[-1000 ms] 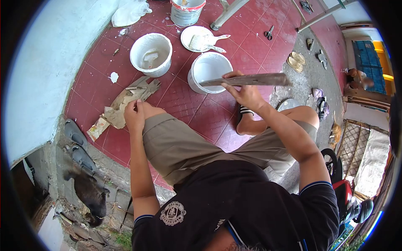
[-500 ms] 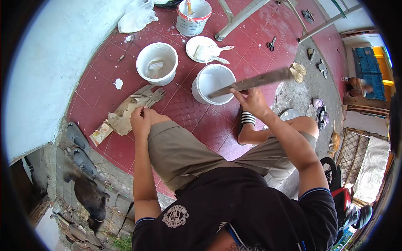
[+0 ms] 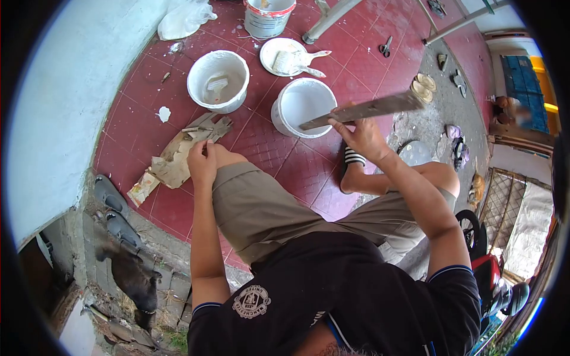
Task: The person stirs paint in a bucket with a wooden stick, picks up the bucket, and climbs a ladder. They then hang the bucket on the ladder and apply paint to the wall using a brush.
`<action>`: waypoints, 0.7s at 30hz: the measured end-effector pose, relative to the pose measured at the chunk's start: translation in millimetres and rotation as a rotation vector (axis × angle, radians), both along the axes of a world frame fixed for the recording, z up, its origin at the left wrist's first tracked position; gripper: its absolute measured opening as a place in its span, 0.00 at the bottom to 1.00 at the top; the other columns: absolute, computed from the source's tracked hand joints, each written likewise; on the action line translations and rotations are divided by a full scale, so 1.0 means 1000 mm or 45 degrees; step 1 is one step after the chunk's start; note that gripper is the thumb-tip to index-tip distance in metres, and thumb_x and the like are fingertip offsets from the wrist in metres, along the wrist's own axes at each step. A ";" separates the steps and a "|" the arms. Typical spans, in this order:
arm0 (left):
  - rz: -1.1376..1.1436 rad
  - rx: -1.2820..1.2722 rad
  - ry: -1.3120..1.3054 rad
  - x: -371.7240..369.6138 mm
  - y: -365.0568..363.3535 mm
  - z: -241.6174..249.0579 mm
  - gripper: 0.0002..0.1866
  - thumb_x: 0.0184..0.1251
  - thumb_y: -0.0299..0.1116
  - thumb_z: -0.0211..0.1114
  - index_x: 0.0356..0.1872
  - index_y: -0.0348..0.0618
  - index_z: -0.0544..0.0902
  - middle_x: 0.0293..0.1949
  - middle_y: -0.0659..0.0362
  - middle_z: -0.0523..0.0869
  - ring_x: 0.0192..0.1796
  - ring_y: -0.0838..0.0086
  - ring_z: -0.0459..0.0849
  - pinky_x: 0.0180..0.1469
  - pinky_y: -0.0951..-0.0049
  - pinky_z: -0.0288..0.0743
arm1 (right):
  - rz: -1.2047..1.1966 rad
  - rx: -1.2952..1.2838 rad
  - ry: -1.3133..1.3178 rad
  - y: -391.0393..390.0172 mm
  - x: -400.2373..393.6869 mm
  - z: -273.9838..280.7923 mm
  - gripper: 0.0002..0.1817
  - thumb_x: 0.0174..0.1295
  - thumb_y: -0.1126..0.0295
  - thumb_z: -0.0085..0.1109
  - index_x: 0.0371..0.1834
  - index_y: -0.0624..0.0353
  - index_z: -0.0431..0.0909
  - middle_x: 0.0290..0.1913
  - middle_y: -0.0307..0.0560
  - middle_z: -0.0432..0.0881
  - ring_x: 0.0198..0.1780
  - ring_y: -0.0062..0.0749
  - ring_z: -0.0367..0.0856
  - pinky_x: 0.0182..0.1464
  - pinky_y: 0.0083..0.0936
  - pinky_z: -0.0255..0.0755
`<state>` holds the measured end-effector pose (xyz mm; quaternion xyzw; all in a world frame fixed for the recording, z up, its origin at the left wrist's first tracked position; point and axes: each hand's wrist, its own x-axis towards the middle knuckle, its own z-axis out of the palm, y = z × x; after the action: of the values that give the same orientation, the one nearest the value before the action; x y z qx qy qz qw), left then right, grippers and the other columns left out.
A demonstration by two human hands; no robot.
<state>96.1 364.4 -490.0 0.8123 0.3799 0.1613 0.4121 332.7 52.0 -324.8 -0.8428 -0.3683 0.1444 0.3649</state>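
1. A long flat stick, smeared with dried paint, lies tilted across the rim of the nearer white bucket; its low end is over the bucket's mouth and its high end points toward 2 o'clock.
2. The right hand has its grip clamped on the stick near its middle, thumb under and fingers curled over the top edge, at the bucket's 3 o'clock side.
3. The left hand rests on the bent left knee, its grip loosely together with the fingers curled; I cannot tell whether it holds anything small.
4. Just beyond that hand, at 10 o'clock from it, a torn piece of cardboard lies flat on the floor.
5. A second white bucket stands at 10 o'clock from the first, with pale liquid and a scrap inside.
6. At 12 o'clock from the nearer bucket sits a white plate bearing a paintbrush, and farther on a paint can.
7. The floor is red patterned tile, splashed with white; there is no raised surface.
8. A pale wall runs along 9 o'clock, a pair of sandals lies at 2 o'clock, and scissors lie near 1 o'clock.
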 end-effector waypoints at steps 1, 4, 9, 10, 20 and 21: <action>0.020 -0.004 -0.008 0.000 -0.001 0.000 0.15 0.71 0.39 0.63 0.42 0.34 0.86 0.39 0.47 0.88 0.41 0.58 0.86 0.48 0.63 0.78 | 0.104 -0.153 -0.391 -0.009 0.008 -0.001 0.13 0.66 0.69 0.67 0.47 0.64 0.78 0.44 0.51 0.84 0.46 0.40 0.88 0.45 0.31 0.85; 0.024 -0.010 -0.028 0.002 -0.002 0.000 0.15 0.72 0.39 0.63 0.42 0.34 0.86 0.39 0.47 0.87 0.40 0.59 0.86 0.46 0.64 0.78 | -0.012 0.003 -0.348 -0.014 0.020 0.011 0.14 0.66 0.66 0.67 0.47 0.66 0.80 0.43 0.57 0.86 0.42 0.49 0.88 0.44 0.40 0.80; 0.007 -0.028 -0.001 0.001 0.000 0.000 0.16 0.72 0.40 0.63 0.42 0.34 0.86 0.39 0.48 0.87 0.40 0.59 0.86 0.46 0.64 0.78 | -0.227 0.033 -0.296 -0.010 0.021 0.031 0.13 0.66 0.67 0.67 0.45 0.66 0.80 0.42 0.55 0.87 0.44 0.47 0.90 0.47 0.34 0.83; 0.007 -0.005 -0.010 0.001 0.000 0.001 0.16 0.72 0.40 0.63 0.42 0.34 0.86 0.39 0.48 0.87 0.40 0.59 0.86 0.46 0.64 0.78 | -0.224 0.031 -0.297 -0.011 0.023 0.032 0.13 0.66 0.67 0.67 0.45 0.66 0.80 0.42 0.55 0.87 0.44 0.47 0.90 0.47 0.34 0.83; -0.009 0.035 -0.017 0.000 -0.002 0.006 0.16 0.73 0.41 0.62 0.43 0.36 0.86 0.38 0.50 0.88 0.40 0.63 0.86 0.46 0.67 0.77 | -0.095 0.054 -0.343 -0.005 0.009 0.039 0.12 0.65 0.69 0.67 0.44 0.65 0.80 0.46 0.47 0.83 0.47 0.42 0.87 0.47 0.34 0.82; -0.008 0.034 -0.021 0.000 -0.002 0.004 0.16 0.73 0.41 0.62 0.43 0.36 0.86 0.38 0.50 0.88 0.40 0.63 0.86 0.46 0.67 0.77 | -0.082 0.076 -0.404 -0.005 0.010 0.037 0.11 0.65 0.69 0.67 0.44 0.65 0.80 0.46 0.48 0.83 0.46 0.42 0.87 0.46 0.35 0.81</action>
<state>96.4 362.0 -485.6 0.8176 0.3718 0.1719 0.4048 342.2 46.7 -288.2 -0.8553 -0.3981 -0.0133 0.3313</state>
